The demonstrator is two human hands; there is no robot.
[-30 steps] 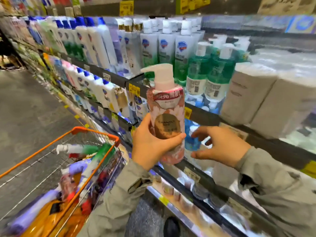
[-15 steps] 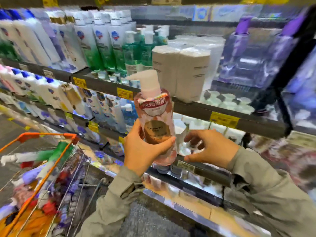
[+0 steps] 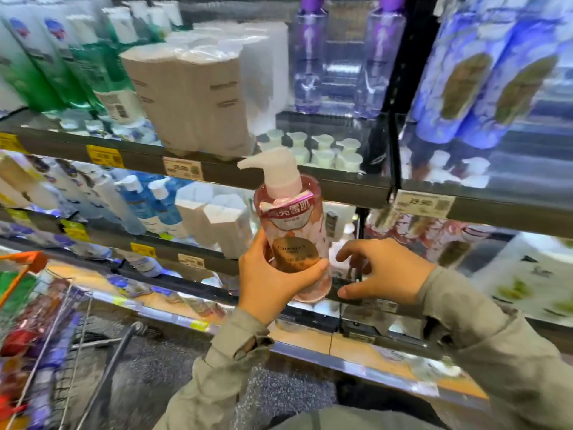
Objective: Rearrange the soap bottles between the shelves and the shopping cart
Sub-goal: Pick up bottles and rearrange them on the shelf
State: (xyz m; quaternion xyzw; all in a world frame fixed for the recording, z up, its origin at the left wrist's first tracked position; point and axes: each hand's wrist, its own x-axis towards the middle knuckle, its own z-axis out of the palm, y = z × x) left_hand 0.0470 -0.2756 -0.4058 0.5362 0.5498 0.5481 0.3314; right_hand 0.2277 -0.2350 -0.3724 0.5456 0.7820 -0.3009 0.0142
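Observation:
My left hand (image 3: 274,282) grips a pink pump soap bottle (image 3: 290,218) with a white pump head and a gold label, held upright in front of the shelves (image 3: 279,178). Just to its right hovers my right hand (image 3: 383,276), fingers spread and loosely curled, holding nothing and not touching the bottle. The shopping cart (image 3: 34,321) with an orange rim stands at the lower left, filled with several blurred bottles.
The upper shelf carries green and white bottles (image 3: 62,63), wrapped white packs (image 3: 201,85), clear purple bottles (image 3: 338,57) and blue bottles (image 3: 483,79). White boxes (image 3: 223,221) and blue bottles (image 3: 148,203) stand on the shelf behind the pink bottle. Yellow price tags (image 3: 104,155) line the shelf edges.
The view has shifted right along the shelves, so the cart sits further left. Both hands keep the same pose, the left one still holding the pink bottle.

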